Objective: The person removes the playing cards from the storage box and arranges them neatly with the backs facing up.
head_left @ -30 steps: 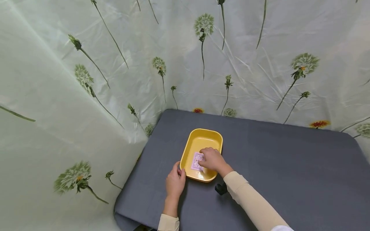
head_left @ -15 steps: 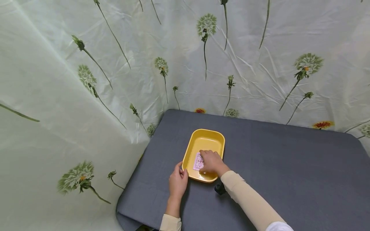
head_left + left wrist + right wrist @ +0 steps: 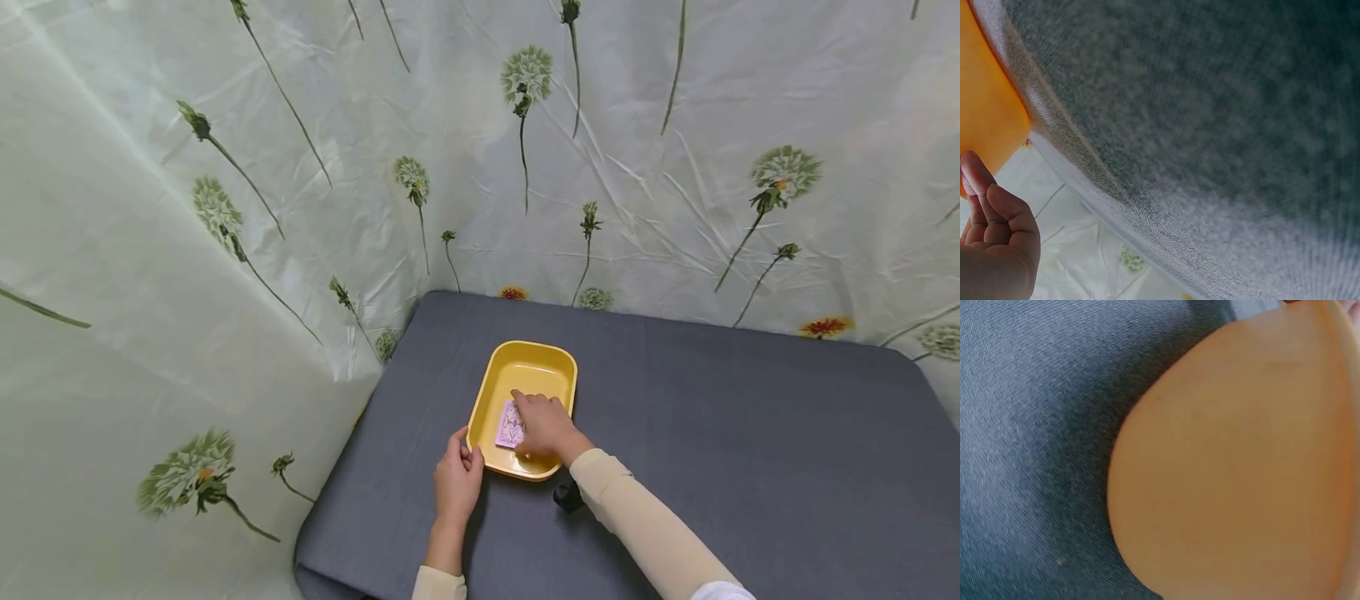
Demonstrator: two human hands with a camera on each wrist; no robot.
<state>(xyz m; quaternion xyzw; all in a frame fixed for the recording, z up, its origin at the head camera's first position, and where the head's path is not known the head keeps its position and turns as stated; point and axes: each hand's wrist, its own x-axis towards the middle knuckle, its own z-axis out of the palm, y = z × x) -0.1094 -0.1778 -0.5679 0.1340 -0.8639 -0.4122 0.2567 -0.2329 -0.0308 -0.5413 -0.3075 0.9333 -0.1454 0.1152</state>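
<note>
A yellow tray [image 3: 525,479] stands on the grey padded surface, with pink patterned playing cards [image 3: 510,427] lying in its near half. In the head view my right hand [image 3: 546,427] reaches into the tray and holds the cards, index finger at their far end and thumb at the near end. The hand covers their right side. My left hand [image 3: 457,483] holds the tray's near left corner with its fingertips. In the left wrist view the left hand [image 3: 1000,231] touches the orange-looking tray wall [image 3: 988,94]. The right wrist view is filled mostly by the tray's outside [image 3: 1229,469].
The grey padded surface [image 3: 750,433] stretches to the right. A small black object [image 3: 567,497] shows beneath the right wrist, beside the tray. A pale curtain [image 3: 660,192] printed with dandelions hangs behind and to the left.
The right hand's thumb has slid toward the near end of the cards, and the hand now covers more of their right side. The left hand stays on the tray corner; the camera shifts slightly.
</note>
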